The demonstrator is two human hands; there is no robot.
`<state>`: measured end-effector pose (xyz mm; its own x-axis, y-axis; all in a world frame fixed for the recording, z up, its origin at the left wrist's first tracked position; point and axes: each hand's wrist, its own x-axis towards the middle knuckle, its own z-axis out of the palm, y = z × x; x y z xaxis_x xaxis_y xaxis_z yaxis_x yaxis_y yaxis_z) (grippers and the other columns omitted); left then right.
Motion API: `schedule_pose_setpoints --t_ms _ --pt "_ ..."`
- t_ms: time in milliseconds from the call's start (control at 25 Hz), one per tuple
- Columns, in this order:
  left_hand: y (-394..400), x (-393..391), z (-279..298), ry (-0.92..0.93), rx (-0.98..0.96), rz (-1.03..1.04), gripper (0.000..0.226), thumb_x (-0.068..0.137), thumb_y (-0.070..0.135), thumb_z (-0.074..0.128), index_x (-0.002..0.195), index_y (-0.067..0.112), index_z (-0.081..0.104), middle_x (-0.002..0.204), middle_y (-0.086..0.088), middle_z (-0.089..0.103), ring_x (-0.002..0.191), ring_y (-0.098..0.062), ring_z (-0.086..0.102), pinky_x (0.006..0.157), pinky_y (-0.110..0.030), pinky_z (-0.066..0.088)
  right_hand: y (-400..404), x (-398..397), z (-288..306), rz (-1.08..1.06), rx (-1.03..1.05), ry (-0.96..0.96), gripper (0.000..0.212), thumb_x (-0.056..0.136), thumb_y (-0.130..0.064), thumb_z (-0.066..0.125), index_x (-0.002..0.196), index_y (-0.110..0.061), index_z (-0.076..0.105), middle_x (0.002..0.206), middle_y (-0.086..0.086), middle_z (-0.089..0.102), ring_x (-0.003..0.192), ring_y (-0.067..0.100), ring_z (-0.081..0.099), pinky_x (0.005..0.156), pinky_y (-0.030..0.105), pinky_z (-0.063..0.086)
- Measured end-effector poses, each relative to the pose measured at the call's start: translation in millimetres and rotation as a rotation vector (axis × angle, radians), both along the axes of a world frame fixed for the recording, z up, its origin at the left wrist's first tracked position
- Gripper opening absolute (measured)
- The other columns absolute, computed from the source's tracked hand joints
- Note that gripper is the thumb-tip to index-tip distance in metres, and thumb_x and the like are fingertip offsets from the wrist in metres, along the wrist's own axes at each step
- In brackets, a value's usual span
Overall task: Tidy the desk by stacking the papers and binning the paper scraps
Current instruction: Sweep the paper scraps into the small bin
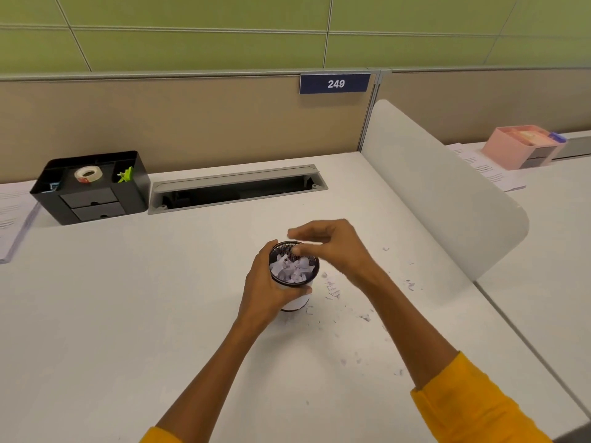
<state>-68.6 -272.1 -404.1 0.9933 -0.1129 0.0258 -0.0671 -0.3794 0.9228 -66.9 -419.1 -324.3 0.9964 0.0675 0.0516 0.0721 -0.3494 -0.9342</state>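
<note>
A small black mesh bin [299, 302] stands in the middle of the white desk [128, 314], filled with torn white paper scraps [292, 269]. My left hand [265, 289] grips the bin's side. My right hand [326, 247] hovers over the bin's rim with fingers loosely curled; I cannot tell whether it pinches a scrap. Several small paper scraps [332, 290] lie scattered on the desk to the right of the bin. A stack of papers [12, 219] lies at the far left edge.
A black desk organiser [92, 187] with a tape roll stands at the back left. A grey cable tray [236, 187] is set into the desk's rear. A white divider [441, 187] borders the right side. Beyond it sit a pink box [521, 147] and papers [486, 171].
</note>
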Motion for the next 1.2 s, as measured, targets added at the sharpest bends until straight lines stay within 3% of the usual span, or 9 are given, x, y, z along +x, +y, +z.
schedule_pose_setpoints --t_ms 120,280,400,520,720,840,920,1080,1200 --pt "9 3 2 -0.01 -0.036 0.006 0.098 0.053 0.023 0.09 0.136 0.02 0.037 0.13 0.007 0.048 0.113 -0.007 0.046 0.092 -0.016 0.037 -29 33 -11 -0.167 0.1 -0.035 0.014 0.079 -0.009 0.073 0.093 -0.012 0.074 0.095 0.003 0.074 0.086 0.009 0.069 0.08 0.025 0.055" --pt "17 9 0 0.006 -0.049 0.046 0.097 0.053 0.019 0.09 0.135 0.021 0.038 0.129 0.008 0.05 0.113 -0.008 0.048 0.086 -0.004 0.035 -76 78 -56 -0.401 -0.215 0.035 0.024 0.086 -0.014 0.065 0.11 -0.012 0.068 0.116 0.006 0.067 0.111 0.019 0.061 0.097 0.023 0.042" --pt "28 14 -3 0.013 -0.07 0.099 0.096 0.053 0.015 0.09 0.135 0.021 0.039 0.129 0.006 0.051 0.113 -0.007 0.048 0.081 0.002 0.035 -97 108 -90 -0.242 -0.528 0.254 0.057 0.089 -0.038 0.061 0.138 -0.014 0.045 0.143 0.01 0.046 0.137 0.027 0.035 0.111 0.035 0.026" --pt "38 17 -3 0.01 -0.081 0.142 0.095 0.054 0.012 0.09 0.134 0.022 0.039 0.128 0.007 0.052 0.113 -0.007 0.048 0.08 0.003 0.034 -97 122 -116 -0.111 -0.679 0.308 0.075 0.087 -0.052 0.055 0.147 -0.017 0.028 0.155 0.011 0.024 0.146 0.028 0.013 0.118 0.046 0.017" --pt "45 17 6 -0.015 -0.112 0.178 0.094 0.055 0.008 0.089 0.134 0.021 0.039 0.123 0.009 0.05 0.112 -0.007 0.047 0.079 0.005 0.034 -66 108 -126 0.018 -0.704 0.197 0.059 0.092 -0.044 0.052 0.144 -0.021 0.035 0.153 0.008 0.026 0.142 0.024 0.024 0.114 0.037 0.023" --pt "46 12 10 -0.024 -0.098 0.184 0.093 0.056 0.009 0.089 0.133 0.021 0.039 0.124 0.008 0.05 0.112 -0.007 0.047 0.08 0.003 0.034 -48 86 -127 0.154 -0.87 0.125 0.045 0.098 -0.025 0.044 0.143 -0.027 0.038 0.155 0.006 0.023 0.142 0.022 0.022 0.113 0.033 0.024" --pt "45 7 12 -0.021 -0.092 0.183 0.093 0.056 0.01 0.089 0.133 0.021 0.039 0.123 0.008 0.051 0.111 -0.007 0.047 0.083 -0.002 0.035 -43 67 -126 0.157 -0.956 0.082 0.048 0.097 -0.01 0.043 0.142 -0.025 0.041 0.155 0.003 0.025 0.141 0.023 0.025 0.109 0.034 0.032" --pt "41 -7 13 -0.018 -0.075 0.157 0.094 0.056 0.012 0.089 0.135 0.019 0.038 0.124 0.009 0.049 0.112 -0.006 0.046 0.09 -0.013 0.033 -43 42 -122 0.043 -1.134 -0.001 0.039 0.079 0.008 0.056 0.113 -0.009 0.065 0.121 0.008 0.059 0.104 0.025 0.058 0.085 0.034 0.052" --pt "37 -17 11 -0.005 -0.078 0.141 0.094 0.056 0.012 0.089 0.135 0.019 0.038 0.125 0.008 0.05 0.113 -0.007 0.046 0.09 -0.013 0.033 -47 31 -111 -0.006 -1.027 0.086 0.022 0.079 0.003 0.062 0.095 -0.008 0.071 0.102 0.007 0.066 0.09 0.024 0.063 0.07 0.025 0.045"
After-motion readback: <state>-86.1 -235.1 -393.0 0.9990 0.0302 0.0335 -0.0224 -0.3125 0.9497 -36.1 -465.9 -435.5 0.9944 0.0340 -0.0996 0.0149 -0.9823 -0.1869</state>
